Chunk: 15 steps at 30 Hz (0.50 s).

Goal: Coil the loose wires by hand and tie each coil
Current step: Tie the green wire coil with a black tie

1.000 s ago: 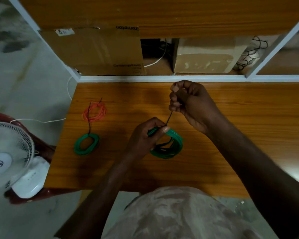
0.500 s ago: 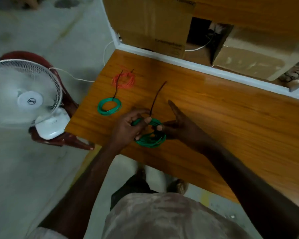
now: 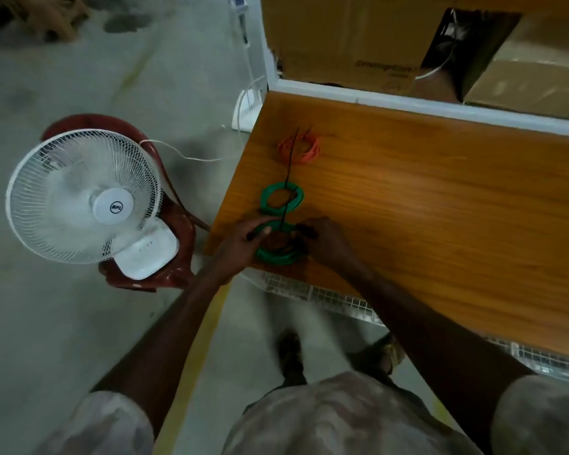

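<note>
Green wire, wound into a coil (image 3: 278, 254), lies on the table (image 3: 440, 198) close to its near left corner, with both hands on it. On the coil's left side, the left hand (image 3: 243, 246) pinches it together with the base of a thin black tie (image 3: 284, 210) that stands up from the coil. The right hand (image 3: 326, 239) rests on the right side; blur hides whether its fingers are closed on the wire or only touching it.

Tying appears to be the step in hand. Judging by the free tail, the next move calls for drawing that tie snug around the bundled turns while the left grip keeps them from springing apart.

Just beyond sits a second green coil (image 3: 281, 200), and farther back an orange coil (image 3: 299, 146), each with a dark tie end sticking out, so 2 of the 3 look finished.

Behind the table's white back rail, cardboard boxes (image 3: 349, 37) stand on a shelf, their contents not visible. Left of the table, a white fan (image 3: 83, 198) sits on a red chair (image 3: 178, 231).
</note>
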Each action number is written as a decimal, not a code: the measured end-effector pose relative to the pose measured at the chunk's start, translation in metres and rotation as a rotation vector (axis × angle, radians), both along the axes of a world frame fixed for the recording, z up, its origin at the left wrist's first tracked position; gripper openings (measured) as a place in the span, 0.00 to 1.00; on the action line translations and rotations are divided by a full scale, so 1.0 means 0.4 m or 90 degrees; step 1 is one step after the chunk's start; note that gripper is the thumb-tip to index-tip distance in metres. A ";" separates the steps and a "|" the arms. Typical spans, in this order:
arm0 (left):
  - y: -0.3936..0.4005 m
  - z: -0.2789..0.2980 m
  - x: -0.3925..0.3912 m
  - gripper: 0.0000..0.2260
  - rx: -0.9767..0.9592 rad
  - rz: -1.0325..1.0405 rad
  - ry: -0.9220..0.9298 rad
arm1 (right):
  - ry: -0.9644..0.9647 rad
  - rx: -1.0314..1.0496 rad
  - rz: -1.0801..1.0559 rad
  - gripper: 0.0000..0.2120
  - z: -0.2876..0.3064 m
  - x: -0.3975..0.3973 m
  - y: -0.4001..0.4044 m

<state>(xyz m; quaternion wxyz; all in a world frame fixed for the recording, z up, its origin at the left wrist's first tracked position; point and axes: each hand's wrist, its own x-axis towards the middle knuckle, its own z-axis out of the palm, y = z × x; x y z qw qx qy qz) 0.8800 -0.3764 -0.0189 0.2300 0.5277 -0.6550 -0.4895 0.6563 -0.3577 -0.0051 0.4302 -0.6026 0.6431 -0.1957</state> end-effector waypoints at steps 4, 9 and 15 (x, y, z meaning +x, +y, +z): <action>-0.017 -0.040 0.005 0.15 -0.084 0.045 -0.119 | 0.055 0.016 -0.022 0.10 -0.013 0.032 -0.015; -0.003 -0.060 -0.010 0.11 -0.172 0.096 -0.201 | 0.076 0.007 -0.078 0.12 -0.032 0.049 -0.026; -0.012 -0.031 -0.017 0.11 -0.150 0.113 -0.178 | 0.096 -0.007 -0.135 0.14 -0.042 0.062 -0.009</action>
